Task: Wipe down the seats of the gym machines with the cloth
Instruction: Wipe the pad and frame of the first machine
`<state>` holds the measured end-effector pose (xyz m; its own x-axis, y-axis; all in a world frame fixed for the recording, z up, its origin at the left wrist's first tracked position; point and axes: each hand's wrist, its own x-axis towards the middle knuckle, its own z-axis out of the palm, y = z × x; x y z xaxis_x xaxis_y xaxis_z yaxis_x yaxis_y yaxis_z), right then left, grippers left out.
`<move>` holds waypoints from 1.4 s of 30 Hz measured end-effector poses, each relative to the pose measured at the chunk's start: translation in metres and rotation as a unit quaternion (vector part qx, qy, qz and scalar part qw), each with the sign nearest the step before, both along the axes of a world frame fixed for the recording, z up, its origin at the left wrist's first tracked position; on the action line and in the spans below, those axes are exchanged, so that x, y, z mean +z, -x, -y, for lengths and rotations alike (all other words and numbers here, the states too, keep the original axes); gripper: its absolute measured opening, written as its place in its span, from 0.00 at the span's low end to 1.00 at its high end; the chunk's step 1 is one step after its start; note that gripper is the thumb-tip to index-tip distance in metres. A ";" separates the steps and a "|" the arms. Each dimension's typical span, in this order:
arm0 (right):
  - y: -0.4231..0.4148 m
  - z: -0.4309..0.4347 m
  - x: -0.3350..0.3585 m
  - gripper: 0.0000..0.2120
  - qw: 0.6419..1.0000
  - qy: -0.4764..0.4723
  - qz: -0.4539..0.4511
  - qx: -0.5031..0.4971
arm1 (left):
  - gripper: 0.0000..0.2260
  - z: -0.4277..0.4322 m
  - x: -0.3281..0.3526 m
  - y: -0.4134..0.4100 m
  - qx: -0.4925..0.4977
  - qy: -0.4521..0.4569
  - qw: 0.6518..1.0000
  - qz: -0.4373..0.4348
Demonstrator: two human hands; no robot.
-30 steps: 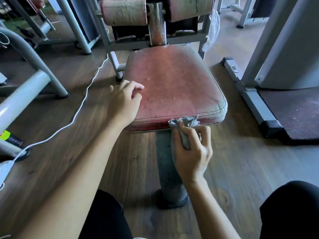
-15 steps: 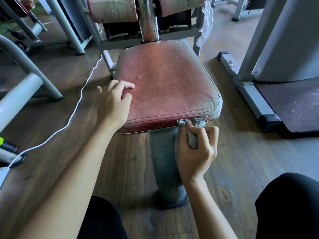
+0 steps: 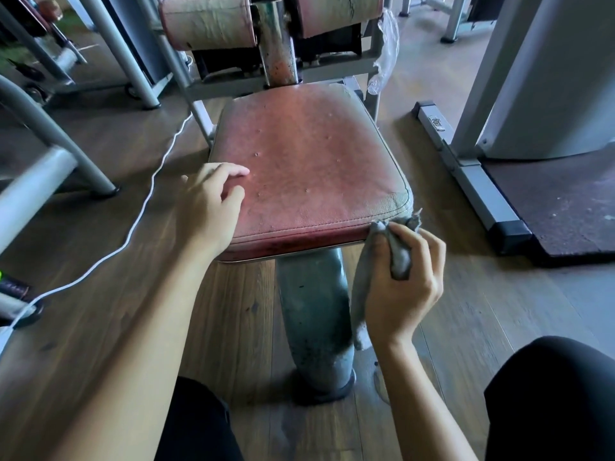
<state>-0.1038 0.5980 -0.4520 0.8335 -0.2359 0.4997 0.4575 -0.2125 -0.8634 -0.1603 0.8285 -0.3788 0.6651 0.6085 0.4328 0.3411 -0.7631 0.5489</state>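
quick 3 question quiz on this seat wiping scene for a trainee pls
1. True or false: the right hand grips the grey cloth.
2. The cloth meets the red seat at its: A far left corner, B top centre, C near right corner?
3. Fill in: the left hand rests on the seat's near ____ side.
Key: 1 true; 2 C; 3 left.

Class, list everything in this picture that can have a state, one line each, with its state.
Red padded leather seat: worn, cracked at its front right corner.
Grey cloth: bunched, touching that corner.
Right hand: grips the cloth.
Left hand: fingers loosely curled, resting on the seat's left edge.
White cable: lying slack on the wooden floor.
Tan roller pad: worn.
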 end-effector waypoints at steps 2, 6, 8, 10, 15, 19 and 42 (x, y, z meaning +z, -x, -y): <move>0.003 -0.004 0.003 0.07 1.000 -0.012 -0.006 -0.011 | 0.15 -0.001 0.000 -0.001 0.001 -0.012 1.000 -0.013; 0.018 -0.016 0.004 0.06 0.997 0.034 0.055 0.034 | 0.14 -0.002 0.000 0.000 0.006 0.000 1.000 -0.021; 0.004 -0.005 0.001 0.06 0.998 0.031 0.059 0.023 | 0.13 -0.001 0.000 0.000 0.006 -0.001 1.000 -0.025; -0.010 0.004 0.002 0.06 0.999 0.010 0.036 -0.012 | 0.13 0.001 0.000 -0.001 0.008 -0.012 0.999 -0.034; 0.009 -0.011 0.007 0.06 0.998 0.027 0.048 0.011 | 0.14 0.002 0.001 -0.002 0.014 -0.029 0.999 -0.039; -0.007 0.005 0.012 0.06 0.998 0.034 0.056 0.011 | 0.15 0.002 0.001 -0.002 0.003 -0.024 0.999 -0.027; -0.098 -0.044 0.112 0.21 0.804 0.525 0.102 0.262 | 0.16 -0.002 -0.009 -0.002 -0.004 -0.023 1.000 0.021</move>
<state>-0.0053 0.6420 -0.3401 0.5575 0.7604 0.3331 0.8302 -0.5075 -0.2307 -0.1579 0.8306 -0.3875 0.6511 0.5820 0.4872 0.3126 -0.7906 0.5266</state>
